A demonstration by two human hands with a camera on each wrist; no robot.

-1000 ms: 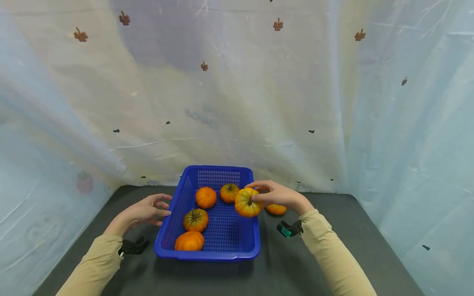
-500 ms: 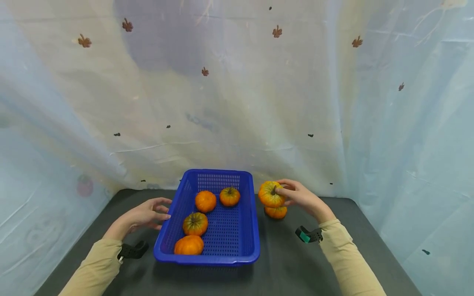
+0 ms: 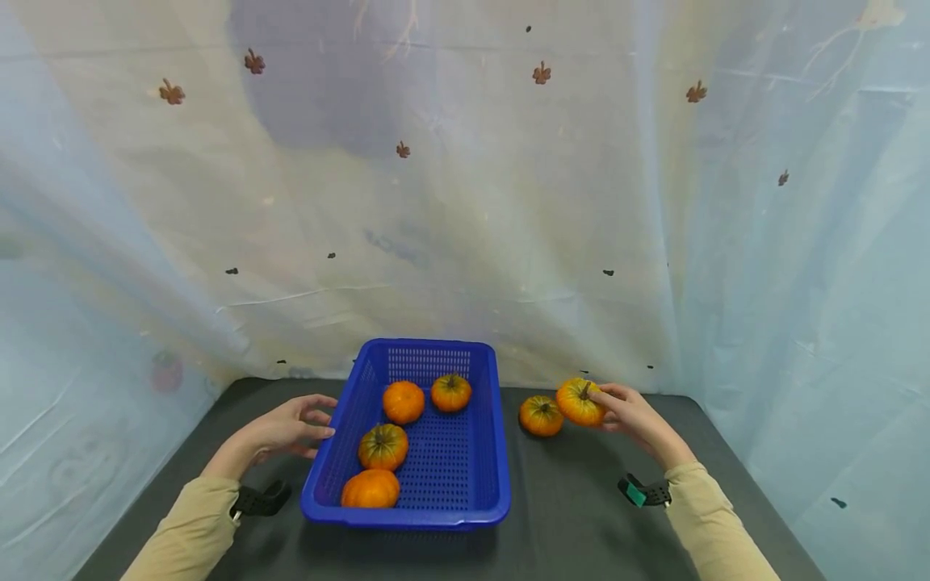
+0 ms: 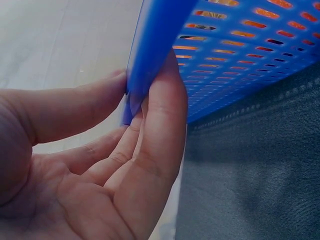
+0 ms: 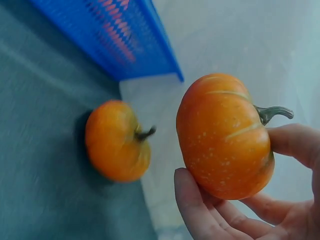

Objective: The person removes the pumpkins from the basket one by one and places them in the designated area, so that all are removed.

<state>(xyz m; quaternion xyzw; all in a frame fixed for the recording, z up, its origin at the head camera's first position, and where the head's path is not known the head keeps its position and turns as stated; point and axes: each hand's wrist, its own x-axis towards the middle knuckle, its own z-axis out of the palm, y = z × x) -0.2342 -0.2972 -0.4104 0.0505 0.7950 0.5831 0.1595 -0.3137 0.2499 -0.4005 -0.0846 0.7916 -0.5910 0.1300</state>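
A small orange pumpkin (image 3: 579, 402) with yellowish ribs and a green stem is held between thumb and fingers of my right hand (image 3: 634, 415), right of the basket. In the right wrist view the thumb touches the pumpkin beside its stem, and the fingers curl under it. Another small pumpkin (image 3: 541, 415) sits on the dark table just left of it. My left hand (image 3: 291, 426) is at the left side of the blue plastic basket (image 3: 407, 518). The left wrist view shows thumb and fingers pinching the basket's rim (image 4: 156, 45).
Several small pumpkins lie inside the basket, among them an orange one (image 3: 370, 489) in the near left corner and a greenish one (image 3: 451, 393) at the far end. A pale patterned sheet (image 3: 465, 202) hangs behind and beside the dark table (image 3: 581, 516).
My right hand has carried its pumpkin out from over the basket to the right, past the pumpkin on the table, and lower. The left hand stays at the basket's rim.
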